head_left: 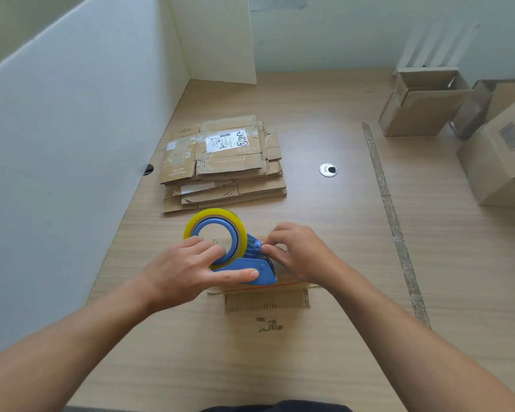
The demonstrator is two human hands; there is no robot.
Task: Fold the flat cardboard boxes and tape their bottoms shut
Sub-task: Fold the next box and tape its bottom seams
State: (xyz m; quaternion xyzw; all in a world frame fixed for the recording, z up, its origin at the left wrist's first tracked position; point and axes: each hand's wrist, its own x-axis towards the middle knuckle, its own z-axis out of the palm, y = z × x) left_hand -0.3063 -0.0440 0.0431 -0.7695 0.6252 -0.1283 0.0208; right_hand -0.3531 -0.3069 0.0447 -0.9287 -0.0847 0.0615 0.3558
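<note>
On the tabletop, the left hand is gripping a blue tape dispenser above a cardboard box while the right hand is pinching its front end.

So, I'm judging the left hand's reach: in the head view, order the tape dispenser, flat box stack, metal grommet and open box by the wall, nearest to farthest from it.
1. tape dispenser, gripped in the left hand.
2. flat box stack, just ahead.
3. metal grommet, ahead, rightward.
4. open box, far right corner.
</note>
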